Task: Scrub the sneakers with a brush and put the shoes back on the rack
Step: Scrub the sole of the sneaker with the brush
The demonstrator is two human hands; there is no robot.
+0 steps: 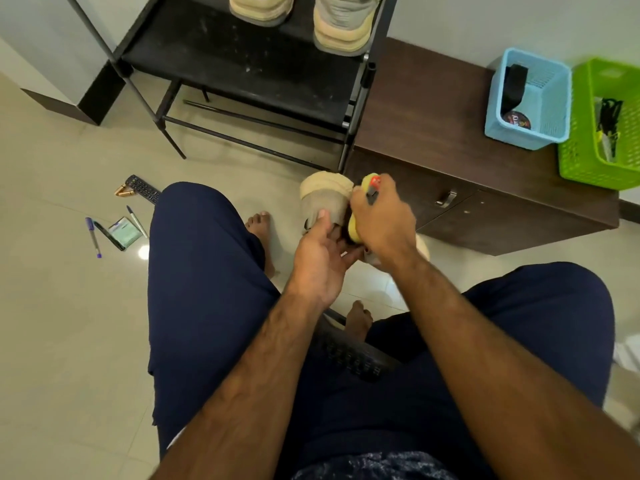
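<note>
The beige fabric sneaker with a thick cream sole (325,199) sits just above frame centre, held off the pale tiled floor (69,306) between the seated person's knees, toe pointing toward 12 o'clock. The left hand (320,261) supports it from 7 o'clock, thumb laid flat on the upper and the remaining fingers curled loosely underneath; the grip is a partial wrap, not a tight fist. The right hand (382,223), at 3 o'clock of the shoe, is clenched around a yellow brush with a red and grey handle (370,188), whose yellow body presses against the sneaker's side. A second pale shoe appears partly hidden beneath the right hand; its condition cannot be judged. At 12 o'clock, the black metal shoe rack (242,64) carries another pair of beige sneakers (304,19) on its shelf. At 2 o'clock, a dark brown wooden cabinet (433,133) bears a light blue plastic basket (526,98) and a green plastic basket (602,126). At 9 o'clock, pens (93,235) and a black remote control (143,188) lie on the floor. Scrubbing appears to be in progress; returning the held shoe to the rack remains outstanding.
</note>
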